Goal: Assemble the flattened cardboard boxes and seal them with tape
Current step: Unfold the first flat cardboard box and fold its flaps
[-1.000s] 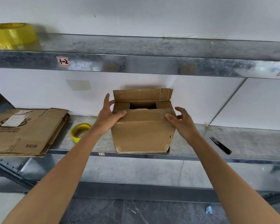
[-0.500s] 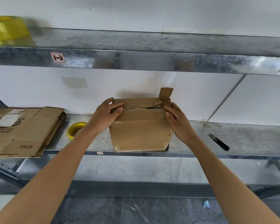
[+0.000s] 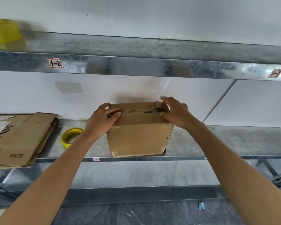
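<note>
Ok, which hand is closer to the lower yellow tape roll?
Left. The left hand, on the box, is just right of the tape roll; the right hand is farther right.

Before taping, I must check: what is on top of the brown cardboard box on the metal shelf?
On the brown cardboard box, the left hand grips and the right hand presses the closed top flaps, which hide the inside.
</note>
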